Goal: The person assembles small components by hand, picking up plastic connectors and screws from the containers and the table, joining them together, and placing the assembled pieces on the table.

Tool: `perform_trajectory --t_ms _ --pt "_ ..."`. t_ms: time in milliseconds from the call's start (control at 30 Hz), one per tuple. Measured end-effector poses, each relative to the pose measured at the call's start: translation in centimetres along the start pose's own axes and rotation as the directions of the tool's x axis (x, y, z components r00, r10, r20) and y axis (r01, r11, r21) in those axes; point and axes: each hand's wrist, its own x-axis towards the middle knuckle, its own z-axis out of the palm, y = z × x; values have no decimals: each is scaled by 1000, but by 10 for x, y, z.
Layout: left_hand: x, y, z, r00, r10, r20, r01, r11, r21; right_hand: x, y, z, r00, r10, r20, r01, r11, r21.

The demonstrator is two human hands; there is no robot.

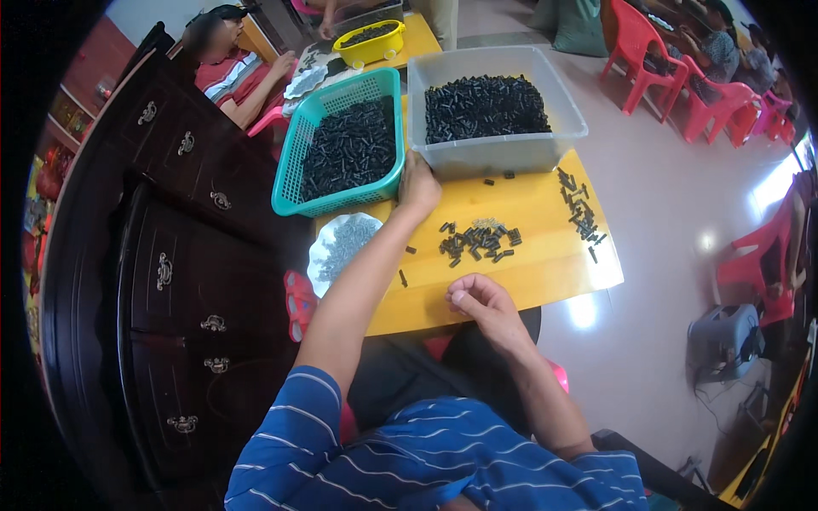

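Note:
My left hand [419,186] reaches forward to the gap between a teal plastic basket [291,175] and a translucent plastic bin [494,157]. Its fingers are mostly hidden there, beside the basket's right wall. Small black cylindrical pieces fill both containers. Over the near edge of the yellow table [528,281], my right hand [487,308] is closed, thumb against curled fingers; whatever it holds, if anything, does not show. Just beyond it lies a loose pile of black pieces [481,241] with some small clear bits. Partly behind my left forearm sits a white scalloped plate [319,260] of small clear pieces.
More black pieces [581,209] lie along the table's right edge. A dark wooden cabinet [179,298] stands close on the left. Ahead, a person in a red shirt [234,81] sits near a yellow basket [368,47]. Red plastic chairs [643,60] stand at the far right.

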Motion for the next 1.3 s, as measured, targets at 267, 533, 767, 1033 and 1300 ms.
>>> perform_trajectory --t_ms 267,533,767,1033,1300 --pt "1 3 6 996 21 -89 -24 999 -30 2 5 -2 1000 -29 11 29 999 -15" --pt "-30 9 -22 982 191 1 -188 966 176 2 3 0 1000 -24 12 24 998 -50" --pt "-78 45 -118 947 319 44 -318 948 -21 0 4 -1 1000 9 -2 -9 999 -40" --pt "-19 40 -172 919 337 -204 -288 928 237 1 3 -1 999 -33 6 34 997 -67" --pt "-80 77 -108 914 272 301 -275 961 -32 4 13 -4 999 -44 31 45 998 -46"
